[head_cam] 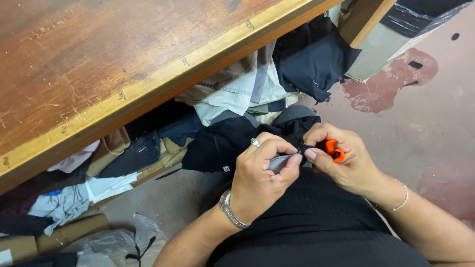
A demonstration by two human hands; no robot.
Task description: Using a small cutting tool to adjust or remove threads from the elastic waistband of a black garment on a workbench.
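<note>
While the left hand [262,170] pinches a grey fabric strip [279,160] between thumb and fingers, the right hand [341,160] is closed around a small orange-handled tool [332,148], its tip meeting the strip. Both hands work just above the person's lap, over a black garment [232,141] trailing toward the bench [99,64]. Under the bench edge, a heap of folded clothes [232,91] in white, grey, tan and black. Further left of the heap, cardboard tube [69,232] and crumpled plastic [114,244] on floor.
</note>
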